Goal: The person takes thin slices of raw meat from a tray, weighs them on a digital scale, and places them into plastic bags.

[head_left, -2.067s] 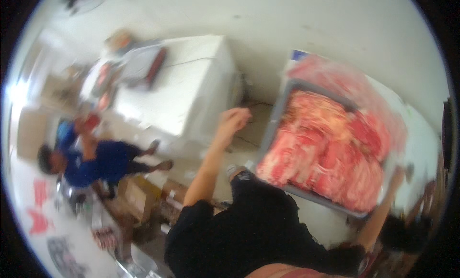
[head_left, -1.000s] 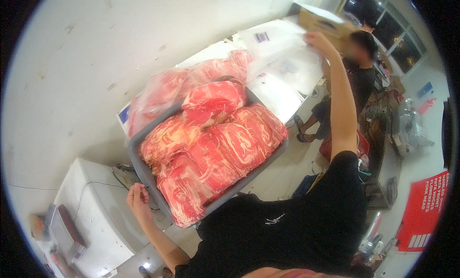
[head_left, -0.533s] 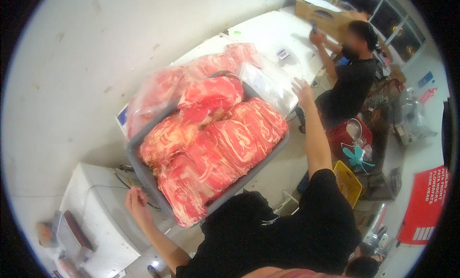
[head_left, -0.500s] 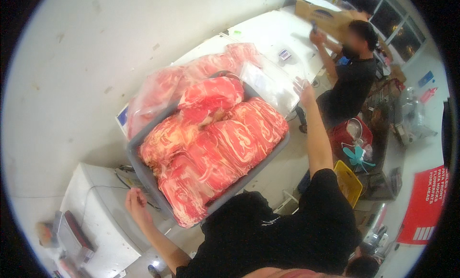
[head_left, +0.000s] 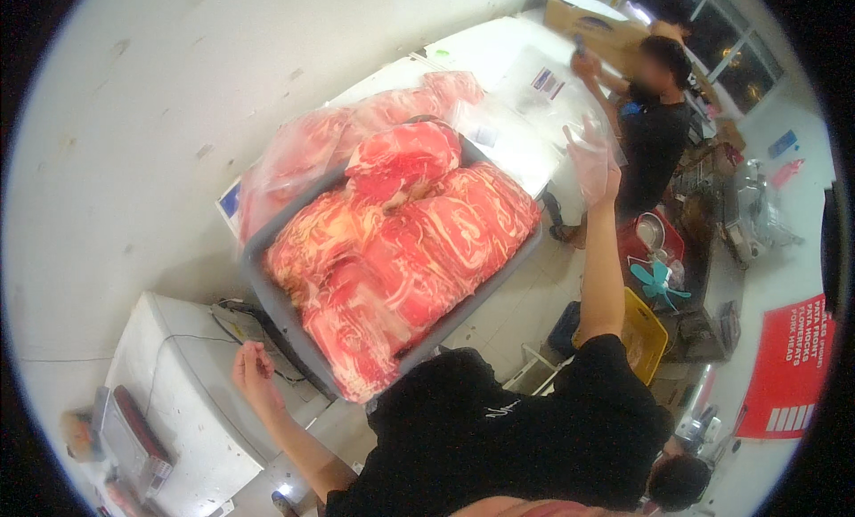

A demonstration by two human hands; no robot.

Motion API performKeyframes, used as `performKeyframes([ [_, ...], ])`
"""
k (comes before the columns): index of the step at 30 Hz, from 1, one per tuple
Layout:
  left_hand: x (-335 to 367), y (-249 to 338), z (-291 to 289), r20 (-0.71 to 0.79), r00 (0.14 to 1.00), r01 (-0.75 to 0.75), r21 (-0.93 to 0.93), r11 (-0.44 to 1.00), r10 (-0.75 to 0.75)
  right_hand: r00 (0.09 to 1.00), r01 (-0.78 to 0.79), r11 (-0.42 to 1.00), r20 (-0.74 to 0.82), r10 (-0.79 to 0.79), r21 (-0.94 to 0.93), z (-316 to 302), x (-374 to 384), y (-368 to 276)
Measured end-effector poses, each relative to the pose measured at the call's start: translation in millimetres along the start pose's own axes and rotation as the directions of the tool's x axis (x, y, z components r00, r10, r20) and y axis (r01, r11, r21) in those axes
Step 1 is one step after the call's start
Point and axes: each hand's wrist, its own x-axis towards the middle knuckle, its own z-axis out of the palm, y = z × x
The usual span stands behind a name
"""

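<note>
Clear bag: far-left of the right hand, fanning over the white desk
Right hand: spread wide, film across the fingers, the nearer one
Meat tray: near-left, long axis running near-left to far-right
Left hand: beyond the tray, curled; grip, can't tell

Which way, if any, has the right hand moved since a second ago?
Yes: the right hand has moved down the picture, away from the cardboard box.
</note>
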Motion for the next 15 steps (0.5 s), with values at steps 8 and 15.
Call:
performKeyframes([
  [8,-34.8,40.3,-60.8,0.032,0.989,-0.148,0.246,0.958,0.145,0.964,-0.115,0.993,0.242,0.113,-0.004,162.6,-86.8,51.4],
  [15,-83.1,154.4,-135.0,0.226,0.724,-0.649,0.543,0.533,0.652,0.944,-0.327,0.909,-0.045,0.327,-0.257,311.4,-189.1,186.1],
])
